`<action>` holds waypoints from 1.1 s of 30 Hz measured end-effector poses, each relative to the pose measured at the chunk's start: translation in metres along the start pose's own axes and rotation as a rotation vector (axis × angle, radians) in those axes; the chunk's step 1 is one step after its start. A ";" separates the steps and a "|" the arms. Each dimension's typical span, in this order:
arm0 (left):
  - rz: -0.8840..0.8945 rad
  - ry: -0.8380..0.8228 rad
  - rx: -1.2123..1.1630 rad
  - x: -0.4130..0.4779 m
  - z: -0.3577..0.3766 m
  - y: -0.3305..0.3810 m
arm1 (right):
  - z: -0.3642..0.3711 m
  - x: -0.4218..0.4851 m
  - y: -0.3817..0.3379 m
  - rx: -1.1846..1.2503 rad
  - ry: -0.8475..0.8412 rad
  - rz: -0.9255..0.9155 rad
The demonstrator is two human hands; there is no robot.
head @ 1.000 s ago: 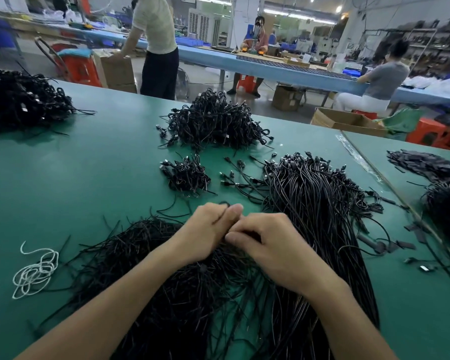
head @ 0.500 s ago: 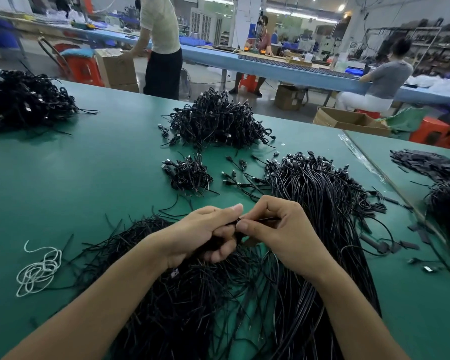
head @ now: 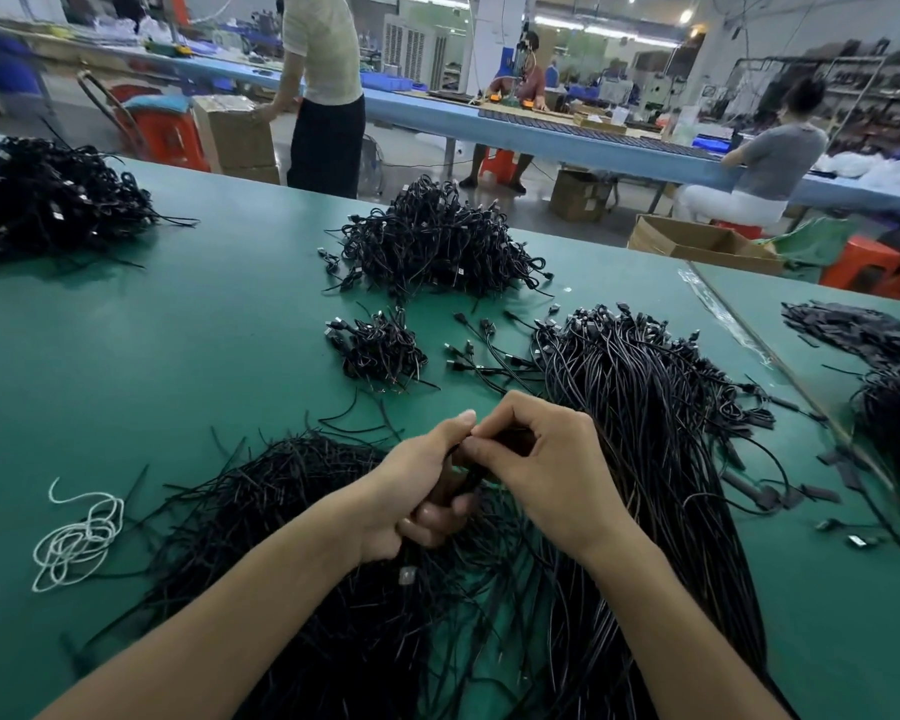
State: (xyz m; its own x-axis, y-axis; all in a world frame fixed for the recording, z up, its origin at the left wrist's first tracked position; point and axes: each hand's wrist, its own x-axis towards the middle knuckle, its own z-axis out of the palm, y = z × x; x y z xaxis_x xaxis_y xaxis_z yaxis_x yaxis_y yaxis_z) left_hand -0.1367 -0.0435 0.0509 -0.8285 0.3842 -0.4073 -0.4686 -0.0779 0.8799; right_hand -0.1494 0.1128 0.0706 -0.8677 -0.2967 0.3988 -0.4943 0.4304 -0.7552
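Note:
Both hands meet above a heap of loose black ties [head: 261, 517] on the green table [head: 178, 356]. My left hand [head: 417, 491] grips a black cable [head: 471, 478], its fingers curled round it and the thumb on top. My right hand [head: 541, 459] pinches the same cable near its upper end between thumb and forefinger. A long bundle of straight black cables [head: 645, 433] with plugs at the far end runs under my right wrist. What lies between the fingertips is too dark to make out.
A small pile of coiled cables [head: 380, 350] and a large pile [head: 437, 241] lie ahead; another pile [head: 48, 200] sits far left. White cord [head: 76, 537] lies at the left. Loose plugs [head: 801, 498] lie at the right. People work at a blue bench [head: 541, 132] behind.
Both hands have lifted slightly off the heap and turned; my left hand's fingers have curled round a cable, and my right hand has closed its pinch on it.

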 end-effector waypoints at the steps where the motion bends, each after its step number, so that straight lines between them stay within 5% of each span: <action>1: 0.022 0.061 0.036 0.003 -0.002 -0.002 | 0.001 0.001 0.002 0.009 0.009 0.028; 5: 0.122 0.282 -0.032 0.009 -0.021 -0.008 | -0.001 0.000 0.019 0.193 0.088 0.356; 10: 0.241 0.438 -0.188 0.011 -0.035 -0.007 | 0.016 -0.021 0.033 -0.367 -0.405 0.350; 12: 0.284 0.429 -0.197 0.012 -0.036 -0.005 | 0.030 -0.028 0.031 -0.491 -0.463 0.322; 16: 0.340 0.427 -0.162 0.011 -0.034 -0.005 | 0.049 -0.037 0.031 -0.647 -0.427 0.294; 33: 0.448 0.436 -0.099 0.006 -0.033 -0.003 | 0.026 -0.022 0.020 -0.299 -0.215 0.397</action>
State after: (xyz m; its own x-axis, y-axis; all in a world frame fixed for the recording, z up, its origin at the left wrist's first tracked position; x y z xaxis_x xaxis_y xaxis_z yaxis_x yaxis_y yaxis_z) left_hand -0.1503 -0.0719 0.0379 -0.9899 -0.1138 -0.0850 -0.0561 -0.2367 0.9700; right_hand -0.1393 0.1060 0.0329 -0.9760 -0.2163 -0.0262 -0.1513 0.7593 -0.6329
